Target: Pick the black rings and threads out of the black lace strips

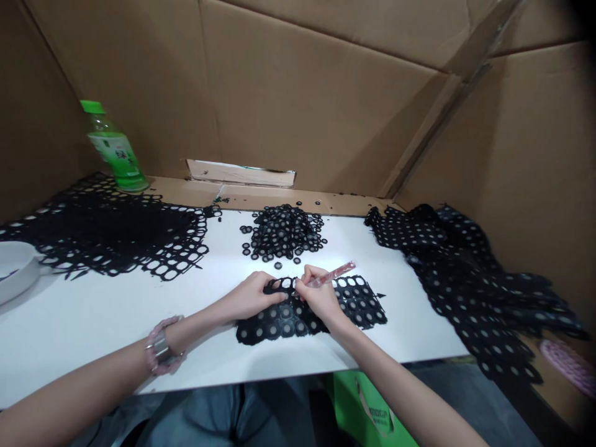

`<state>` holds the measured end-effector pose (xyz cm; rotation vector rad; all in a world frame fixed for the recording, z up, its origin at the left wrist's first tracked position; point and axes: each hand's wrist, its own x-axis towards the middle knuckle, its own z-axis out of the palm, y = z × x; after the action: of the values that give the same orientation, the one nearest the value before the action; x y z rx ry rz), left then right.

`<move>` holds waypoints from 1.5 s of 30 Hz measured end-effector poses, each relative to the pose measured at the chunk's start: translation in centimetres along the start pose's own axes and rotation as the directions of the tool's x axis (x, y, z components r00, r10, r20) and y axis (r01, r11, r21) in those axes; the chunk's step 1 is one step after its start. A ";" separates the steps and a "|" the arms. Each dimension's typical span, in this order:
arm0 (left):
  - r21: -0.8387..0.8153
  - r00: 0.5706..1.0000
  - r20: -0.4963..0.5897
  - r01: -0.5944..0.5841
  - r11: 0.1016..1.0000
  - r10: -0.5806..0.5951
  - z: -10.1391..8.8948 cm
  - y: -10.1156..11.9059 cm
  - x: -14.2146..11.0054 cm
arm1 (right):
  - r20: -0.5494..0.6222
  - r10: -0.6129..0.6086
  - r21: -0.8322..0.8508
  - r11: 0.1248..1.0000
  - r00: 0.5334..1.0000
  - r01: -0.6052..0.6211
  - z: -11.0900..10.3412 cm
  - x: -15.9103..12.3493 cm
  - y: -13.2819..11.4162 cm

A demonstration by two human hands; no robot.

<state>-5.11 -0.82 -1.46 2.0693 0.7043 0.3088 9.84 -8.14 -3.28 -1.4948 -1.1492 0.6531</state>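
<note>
My left hand [251, 296] pinches the upper edge of a black perforated rubber sheet [358, 307] lying on a white board [93, 335]. Grey discs fill many of the sheet's round holes, and the holes under my fingers are open. My right hand [321, 295] grips a slim translucent red tool [331, 275], with its lower end at the sheet's edge beside my left fingertips. A heap of small black rings [283, 233] lies just beyond my hands.
A black lattice sheet with empty holes [116, 236] lies at left, and a disc-filled black sheet [465, 285] drapes off the right. Also present are a green-capped bottle [114, 149], a white bowl [13, 267], and cardboard walls [326, 93].
</note>
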 end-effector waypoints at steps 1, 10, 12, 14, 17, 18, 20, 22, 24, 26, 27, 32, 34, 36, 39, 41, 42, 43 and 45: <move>0.001 1.000 -0.009 -0.007 1.000 0.007 0.1 -0.1 0.0 | 0.005 -0.017 -0.027 1.000 1.000 0.017 0.1 -0.1 0.0; -0.040 0.996 -0.073 -0.049 0.998 0.046 0.5 0.1 -0.4 | 0.031 0.012 0.168 0.986 0.999 -0.017 -0.1 0.0 -0.3; -0.032 0.998 -0.045 -0.043 0.999 0.041 0.0 0.3 0.0 | 0.015 0.140 0.439 0.889 0.990 -0.133 -0.4 0.2 -0.3; -0.032 0.998 0.053 -0.030 0.999 0.032 -0.6 0.6 0.7 | -0.008 0.201 0.610 0.777 0.980 -0.155 -0.6 0.4 -0.4; -0.029 0.970 0.241 0.027 0.999 -0.019 -1.4 1.0 2.1 | -0.036 0.197 0.693 0.711 0.980 -0.118 -0.7 0.4 -0.6; -0.008 0.960 0.277 0.042 0.999 -0.038 -1.5 1.2 2.5 | -0.055 0.190 0.698 0.710 0.980 -0.099 -0.7 0.4 -0.6; 0.058 0.953 0.294 0.053 0.997 -0.068 -1.4 1.6 3.1 | -0.105 0.172 0.671 0.739 0.980 -0.058 -0.7 0.2 -0.6; 0.144 0.959 0.266 0.061 0.988 -0.098 -1.0 2.0 3.3 | -0.140 0.152 0.605 0.795 0.978 -0.037 -0.8 0.1 -0.4; 0.212 0.962 0.245 0.069 0.975 -0.122 -0.6 2.3 3.2 | -0.145 0.134 0.522 0.852 0.980 -0.040 -1.0 0.0 -0.1; 0.261 0.960 0.244 0.070 0.963 -0.136 -0.4 2.4 3.0 | -0.117 0.118 0.448 0.892 0.986 -0.053 -1.1 -0.1 0.1; 0.278 0.958 0.251 0.067 0.958 -0.140 -0.4 2.4 2.9 | -0.101 0.112 0.421 0.905 0.989 -0.060 -1.2 -0.1 0.3; 0.313 0.954 0.262 0.057 0.948 -0.144 -0.4 2.1 2.7 | 0.008 0.115 0.386 0.916 0.993 -0.109 -1.6 0.1 0.8; 0.288 0.960 0.257 0.034 0.957 -0.112 -0.4 1.7 2.7 | 0.056 0.100 0.306 0.945 0.993 -0.113 -1.8 0.0 0.8; 0.236 0.963 0.262 0.001 0.972 -0.064 -0.3 1.2 2.6 | 0.067 0.069 0.175 0.981 0.995 -0.080 -2.0 -0.1 0.7; 0.148 0.965 0.262 -0.035 0.988 -0.005 -0.2 0.5 2.5 | 0.048 0.018 0.031 0.999 0.999 -0.019 -2.0 -0.2 0.4; 0.109 0.968 0.252 -0.031 0.994 0.002 -0.1 0.3 2.5 | 0.040 0.014 0.005 1.000 0.999 -0.014 -2.0 -0.2 0.2; 0.095 0.969 0.248 -0.025 0.995 0.001 0.0 0.2 2.5 | 0.038 0.017 0.000 1.000 0.999 -0.017 -1.9 -0.2 0.1; 0.080 0.971 0.238 -0.019 0.997 0.000 0.1 0.1 2.4 | 0.038 0.019 -0.001 1.000 0.999 -0.019 -1.9 -0.2 0.1; 0.051 0.981 0.194 -0.015 0.999 0.005 0.3 0.0 2.3 | 0.035 0.015 -0.006 1.000 0.999 -0.015 -1.8 -0.3 0.0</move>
<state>-3.14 0.31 -1.73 2.1185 0.5893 0.0922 11.30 -9.12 -2.81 -1.5031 -1.1683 0.6886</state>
